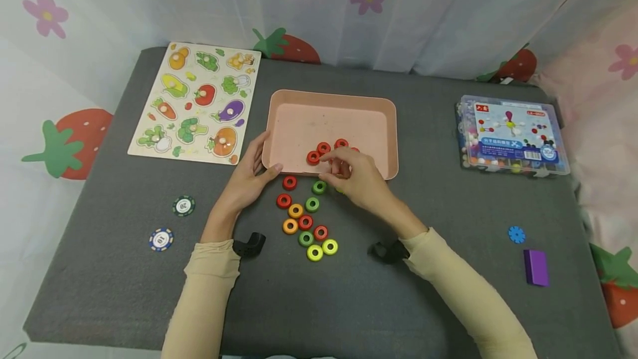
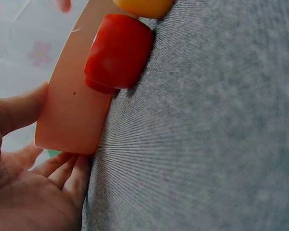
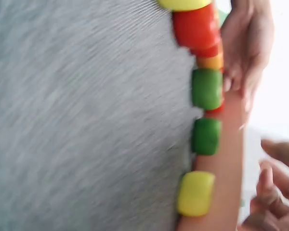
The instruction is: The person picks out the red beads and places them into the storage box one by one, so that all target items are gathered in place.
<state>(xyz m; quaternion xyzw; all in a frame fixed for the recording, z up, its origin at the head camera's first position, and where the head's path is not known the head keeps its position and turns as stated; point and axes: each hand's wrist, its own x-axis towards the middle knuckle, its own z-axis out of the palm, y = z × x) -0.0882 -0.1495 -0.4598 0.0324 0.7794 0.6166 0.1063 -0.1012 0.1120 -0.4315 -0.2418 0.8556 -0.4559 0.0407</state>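
My left hand (image 1: pixel 247 179) holds the front left corner of a shallow pink tray (image 1: pixel 329 105), thumb at the front wall and fingers along the left side. Over the tray's front edge hovers my right hand (image 1: pixel 360 177), its thumb and fingertips apart with nothing visible between them. Under and beside it, several red rings (image 1: pixel 313 158) lie in the tray, some partly hidden by the hand. In front of the tray are scattered more rings: red (image 1: pixel 284 200), orange (image 1: pixel 290 226), green (image 1: pixel 312 204) and yellow (image 1: pixel 314 252). Blurred green beads (image 3: pixel 206 89) line the tray wall in the right wrist view.
A vegetable puzzle board (image 1: pixel 196 105) lies at the back left. Two poker chips (image 1: pixel 184 205) are at the left. To the right stand a clear case of beads (image 1: pixel 513 136), a blue disc (image 1: pixel 516 234) and a purple block (image 1: pixel 536 268). A curtain borders the table's back.
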